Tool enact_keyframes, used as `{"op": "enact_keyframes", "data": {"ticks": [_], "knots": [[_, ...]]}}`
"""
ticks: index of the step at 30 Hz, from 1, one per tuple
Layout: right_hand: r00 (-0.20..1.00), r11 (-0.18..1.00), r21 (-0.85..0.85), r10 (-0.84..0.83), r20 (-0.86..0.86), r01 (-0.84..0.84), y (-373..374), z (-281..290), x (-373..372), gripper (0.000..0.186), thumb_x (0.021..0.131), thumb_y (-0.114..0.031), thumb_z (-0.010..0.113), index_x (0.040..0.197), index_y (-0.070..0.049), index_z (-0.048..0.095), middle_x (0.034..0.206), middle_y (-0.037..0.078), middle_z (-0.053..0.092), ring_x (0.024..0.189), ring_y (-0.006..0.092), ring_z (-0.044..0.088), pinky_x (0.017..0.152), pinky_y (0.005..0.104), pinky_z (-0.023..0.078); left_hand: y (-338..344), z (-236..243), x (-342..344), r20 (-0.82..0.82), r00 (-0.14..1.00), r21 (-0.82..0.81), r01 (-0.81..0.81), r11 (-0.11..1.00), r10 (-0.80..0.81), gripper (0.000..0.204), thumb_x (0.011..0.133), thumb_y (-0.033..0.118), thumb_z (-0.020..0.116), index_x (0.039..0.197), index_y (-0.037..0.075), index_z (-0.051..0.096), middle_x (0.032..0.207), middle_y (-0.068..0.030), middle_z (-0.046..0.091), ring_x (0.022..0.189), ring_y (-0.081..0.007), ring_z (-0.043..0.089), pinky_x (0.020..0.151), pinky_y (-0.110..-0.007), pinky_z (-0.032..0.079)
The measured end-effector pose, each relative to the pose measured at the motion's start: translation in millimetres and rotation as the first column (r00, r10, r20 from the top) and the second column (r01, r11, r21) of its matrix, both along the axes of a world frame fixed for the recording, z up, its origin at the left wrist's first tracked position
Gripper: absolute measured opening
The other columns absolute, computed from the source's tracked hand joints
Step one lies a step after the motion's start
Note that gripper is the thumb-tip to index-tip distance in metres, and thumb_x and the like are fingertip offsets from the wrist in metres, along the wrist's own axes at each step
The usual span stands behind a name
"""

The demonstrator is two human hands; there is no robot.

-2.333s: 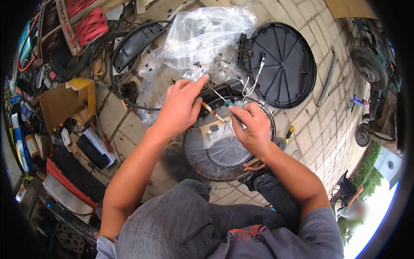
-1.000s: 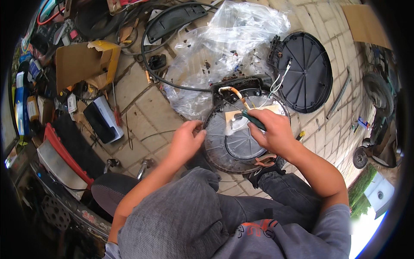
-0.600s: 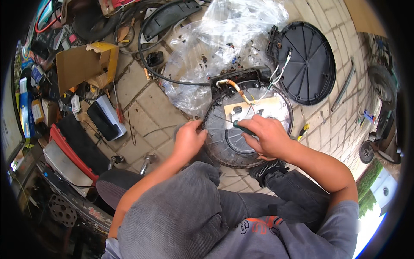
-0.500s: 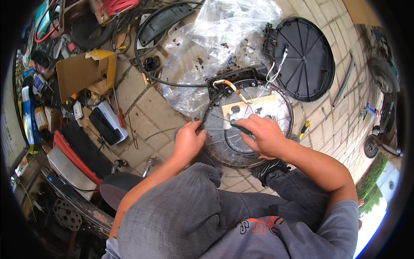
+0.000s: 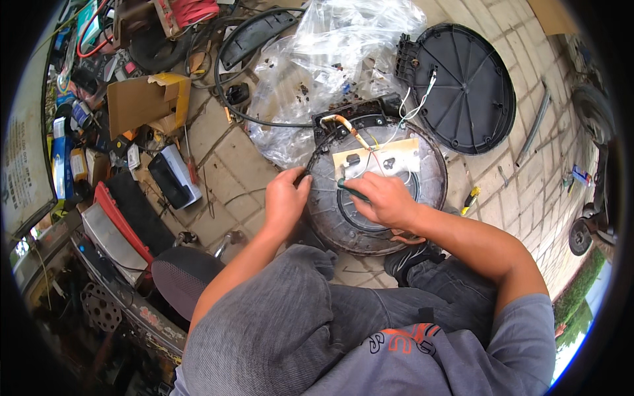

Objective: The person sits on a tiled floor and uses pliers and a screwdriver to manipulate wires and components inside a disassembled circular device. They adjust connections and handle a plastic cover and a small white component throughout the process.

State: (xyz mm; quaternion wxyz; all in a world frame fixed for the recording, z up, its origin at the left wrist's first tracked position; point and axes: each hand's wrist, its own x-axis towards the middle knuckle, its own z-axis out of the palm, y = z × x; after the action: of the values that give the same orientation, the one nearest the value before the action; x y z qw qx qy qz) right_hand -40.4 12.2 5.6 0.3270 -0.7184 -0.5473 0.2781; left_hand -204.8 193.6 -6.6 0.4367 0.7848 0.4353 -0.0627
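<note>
Before me lies a round metal appliance base (image 5: pixel 323 203), its dirty underside facing up. My left hand (image 5: pixel 285 201) is closed at its left rim, thumb and fingers together by the edge. My right hand (image 5: pixel 389 201) holds a screwdriver (image 5: pixel 352 191) with a green handle over the base, its shaft pointing left toward the rim. Under the right fingers is a pale rectangular sheet (image 5: pixel 407 155); part of it is hidden. Thin wires and an orange-brown sleeved wire (image 5: pixel 350 127) cross the far part. White wires lead to a round black plastic cover (image 5: pixel 465 92) lying at the far right.
Clear plastic sheeting (image 5: pixel 330 49) with dark debris lies beyond the base. A black cable (image 5: pixel 218 86) loops at its left. To the left are an open cardboard box (image 5: pixel 135 109) and cluttered parts. A yellow-and-black tool (image 5: pixel 471 198) rests on the paving at right.
My right hand and the screwdriver have shifted slightly left over the base. My left hand stays at the rim. The whole view has moved a little.
</note>
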Motion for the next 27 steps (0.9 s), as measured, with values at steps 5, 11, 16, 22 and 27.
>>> {"op": "enact_keyframes", "data": {"ticks": [5,11,16,22,27], "knots": [[0.995,0.997,0.011,0.077,0.059,-0.078,1,-4,5,0.035,0.081,-0.015,0.071,0.115,-0.013,0.063,0.081,0.009,0.058,0.064,0.0303,0.064,0.053,0.0412,0.051,-7,-5,-1,-0.002,1.000,0.088,-0.021,0.996,0.022,0.030,0.087,0.015,0.074,0.111,-0.003,0.072,0.101,-0.0199,0.073,0.089,-0.0285,0.073,0.081,-0.036,0.055],[0.961,0.973,0.001,0.227,0.155,-0.230,7,-10,21,0.027,0.086,-0.017,0.064,0.112,-0.016,0.060,0.080,0.010,0.057,0.062,0.0319,0.065,0.049,0.0455,0.050,-14,-2,2,-0.012,0.998,0.167,-0.054,0.985,0.057,0.028,0.087,0.017,0.073,0.107,-0.002,0.074,0.096,-0.0202,0.074,0.087,-0.0300,0.073,0.079,-0.037,0.055],[0.987,0.978,-0.133,0.154,-0.045,-0.159,9,-13,20,0.032,0.091,-0.020,0.062,0.122,-0.016,0.057,0.092,0.014,0.064,0.073,0.0383,0.067,0.061,0.0505,0.053,-21,-3,3,-0.036,0.992,0.178,-0.113,0.978,0.121,0.027,0.087,0.017,0.072,0.107,-0.002,0.074,0.095,-0.0209,0.074,0.086,-0.0313,0.073,0.079,-0.036,0.055],[0.994,0.994,-0.093,0.041,-0.101,-0.050,1,-10,0,0.042,0.090,-0.020,0.065,0.131,-0.018,0.056,0.096,0.015,0.066,0.075,0.0396,0.067,0.062,0.0499,0.054,-31,-6,1,0.034,0.986,0.252,-0.164,0.954,0.161,0.026,0.088,0.015,0.070,0.107,-0.003,0.073,0.094,-0.0197,0.074,0.084,-0.0267,0.073,0.078,-0.035,0.055],[0.987,0.984,-0.126,-0.139,-0.078,0.128,-11,-19,-31,0.042,0.089,-0.017,0.067,0.130,-0.015,0.058,0.096,0.014,0.065,0.079,0.0381,0.066,0.067,0.0473,0.054,-29,-7,5,0.093,0.978,0.181,-0.201,0.963,0.186,0.026,0.089,0.013,0.071,0.108,-0.005,0.072,0.096,-0.0162,0.073,0.083,-0.0208,0.071,0.078,-0.032,0.054]]}}
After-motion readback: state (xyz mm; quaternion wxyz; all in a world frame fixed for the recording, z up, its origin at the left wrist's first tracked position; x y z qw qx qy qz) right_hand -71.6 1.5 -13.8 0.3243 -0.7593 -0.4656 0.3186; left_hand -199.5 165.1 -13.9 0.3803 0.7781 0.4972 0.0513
